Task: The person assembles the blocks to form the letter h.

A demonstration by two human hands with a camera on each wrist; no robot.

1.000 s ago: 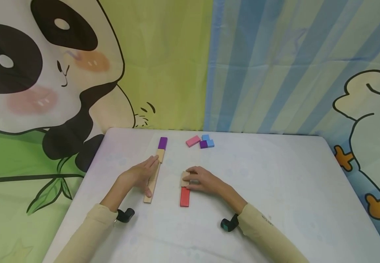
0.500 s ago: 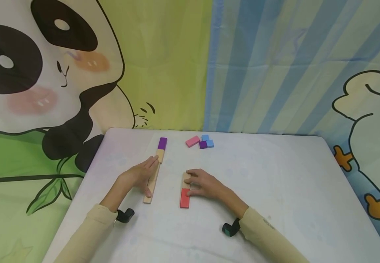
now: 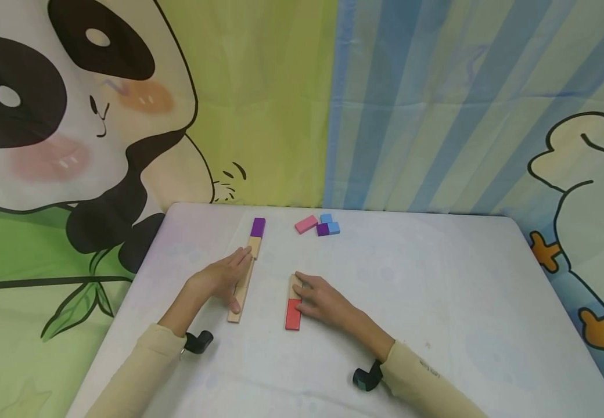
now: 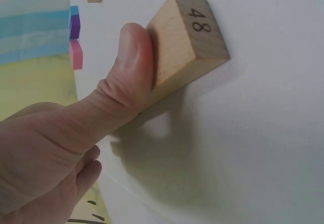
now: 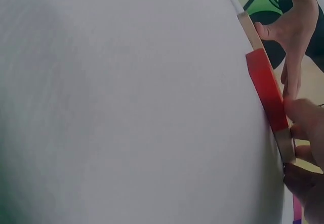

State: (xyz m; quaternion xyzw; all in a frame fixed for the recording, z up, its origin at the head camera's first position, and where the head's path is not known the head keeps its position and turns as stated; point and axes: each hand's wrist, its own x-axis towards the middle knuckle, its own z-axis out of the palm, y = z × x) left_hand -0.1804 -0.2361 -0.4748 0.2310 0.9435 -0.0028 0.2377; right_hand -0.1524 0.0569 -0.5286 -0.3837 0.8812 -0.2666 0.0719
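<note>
My left hand [image 3: 219,280] lies beside a long row of plain wooden blocks [image 3: 244,293], its thumb near the close end and fingertips by the far part. A purple block [image 3: 258,227] caps that row. In the left wrist view the thumb presses against a wooden block [image 4: 174,47] whose end is marked 48. To the right lies a shorter row: a red block [image 3: 292,317] end to end with a plain wooden block [image 3: 292,294]. My right hand [image 3: 329,301] touches this pair from the right, fingertips at the plain block and thumb beside the red one.
Farther back on the white table [image 3: 412,278] sit a pink block [image 3: 306,224], a small purple block [image 3: 323,229] and light blue blocks [image 3: 334,227]. Behind the table's back edge hangs a printed curtain [image 3: 265,104].
The red and plain pair has slid slightly toward me. My right hand has shifted a little closer too, its fingers drawing back off the plain block's top. My left hand stays put.
</note>
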